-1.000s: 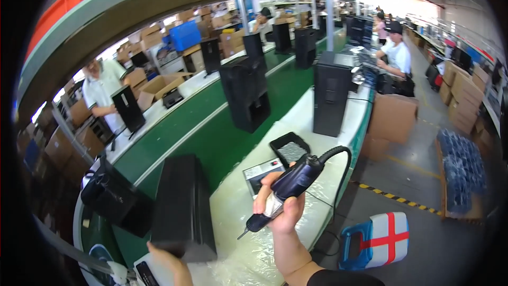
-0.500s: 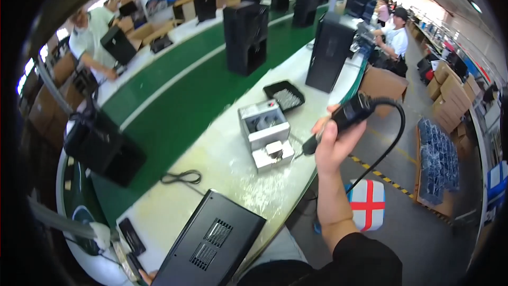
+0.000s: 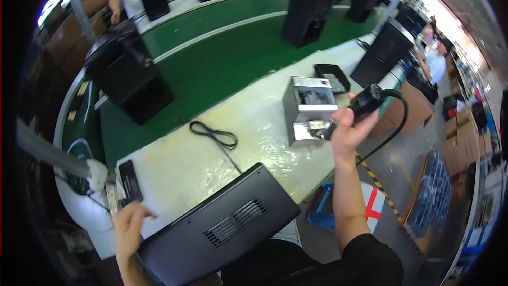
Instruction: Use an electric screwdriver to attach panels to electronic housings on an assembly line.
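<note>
Moved: black panel (image 3: pixel 222 228) closer, lower.
Right hand (image 3: pixel 346 130): raised, fingers clamped on electric screwdriver (image 3: pixel 360 107).
Left hand (image 3: pixel 129 228): fingers loosely apart, touching panel edge.

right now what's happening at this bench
A person at a pale workbench beside a green conveyor holds a corded black electric screwdriver raised in the right hand, its tip near a small grey metal box. The left hand rests at the corner of a large black panel lying flat at the bench's near edge. Black speaker cabinets stand on the conveyor.
</note>
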`<state>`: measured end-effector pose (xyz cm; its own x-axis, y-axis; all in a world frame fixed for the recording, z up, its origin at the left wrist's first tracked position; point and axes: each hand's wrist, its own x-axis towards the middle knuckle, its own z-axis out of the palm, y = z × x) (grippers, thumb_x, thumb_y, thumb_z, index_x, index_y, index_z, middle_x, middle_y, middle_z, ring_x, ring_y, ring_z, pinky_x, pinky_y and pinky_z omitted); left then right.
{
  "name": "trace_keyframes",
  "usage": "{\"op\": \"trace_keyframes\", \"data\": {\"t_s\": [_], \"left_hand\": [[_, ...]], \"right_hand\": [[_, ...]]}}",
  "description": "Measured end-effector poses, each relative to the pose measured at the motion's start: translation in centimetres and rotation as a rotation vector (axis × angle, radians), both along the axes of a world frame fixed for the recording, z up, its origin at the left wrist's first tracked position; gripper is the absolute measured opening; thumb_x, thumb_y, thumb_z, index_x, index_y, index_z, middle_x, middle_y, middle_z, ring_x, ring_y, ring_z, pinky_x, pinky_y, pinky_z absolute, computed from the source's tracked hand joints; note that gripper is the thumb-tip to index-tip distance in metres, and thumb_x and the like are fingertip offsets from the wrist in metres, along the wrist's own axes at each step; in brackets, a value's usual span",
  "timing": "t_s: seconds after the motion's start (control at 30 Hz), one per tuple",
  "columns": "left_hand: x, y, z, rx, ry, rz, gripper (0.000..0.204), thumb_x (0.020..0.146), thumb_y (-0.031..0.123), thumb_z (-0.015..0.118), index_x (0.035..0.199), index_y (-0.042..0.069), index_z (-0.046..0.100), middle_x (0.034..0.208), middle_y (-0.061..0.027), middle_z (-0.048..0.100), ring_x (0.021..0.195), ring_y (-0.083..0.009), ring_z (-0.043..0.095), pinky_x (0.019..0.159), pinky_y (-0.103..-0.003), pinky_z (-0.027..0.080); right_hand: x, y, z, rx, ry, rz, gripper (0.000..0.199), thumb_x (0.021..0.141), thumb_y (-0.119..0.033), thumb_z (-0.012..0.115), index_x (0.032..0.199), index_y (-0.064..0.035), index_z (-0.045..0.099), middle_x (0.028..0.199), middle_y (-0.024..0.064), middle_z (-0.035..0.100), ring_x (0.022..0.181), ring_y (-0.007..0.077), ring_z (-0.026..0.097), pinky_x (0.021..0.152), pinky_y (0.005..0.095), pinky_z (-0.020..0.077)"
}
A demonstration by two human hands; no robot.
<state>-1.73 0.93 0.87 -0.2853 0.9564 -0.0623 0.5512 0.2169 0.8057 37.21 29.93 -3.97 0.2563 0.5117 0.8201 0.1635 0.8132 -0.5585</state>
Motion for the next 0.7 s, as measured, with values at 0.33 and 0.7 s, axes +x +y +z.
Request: {"op": "trace_keyframes", "data": {"t_s": [0.33, 0.7], "left_hand": [[13.4, 12.3, 0.2, 0.1, 0.327, -0.601, 0.062, 0.086, 0.037, 0.061, 0.122, -0.01, 0.043, 0.11, -0.0279, 0.057, 0.09, -0.0395, 0.061, 0.076, -0.042, 0.051], [13.6, 14.0, -0.4, 0.004, 0.163, -0.628, 0.057, 0.085, 0.036, 0.062, 0.121, -0.005, 0.047, 0.105, -0.0254, 0.061, 0.089, -0.0388, 0.062, 0.078, -0.043, 0.05]], "right_hand": [[-8.3, -9.4, 12.7, 0.004, 0.055, 0.194, 0.063, 0.095, -0.049, 0.04, 0.128, 0.0042, 0.027, 0.115, 0.0215, 0.049, 0.056, 0.0128, 0.052, 0.046, 0.023, 0.0459], [-9.5, -10.0, 11.7, -0.088, -0.145, 0.292, 0.072, 0.093, -0.059, 0.034, 0.122, 0.0074, 0.031, 0.114, 0.0158, 0.046, 0.057, 0.0119, 0.051, 0.051, 0.0251, 0.0467]]}}
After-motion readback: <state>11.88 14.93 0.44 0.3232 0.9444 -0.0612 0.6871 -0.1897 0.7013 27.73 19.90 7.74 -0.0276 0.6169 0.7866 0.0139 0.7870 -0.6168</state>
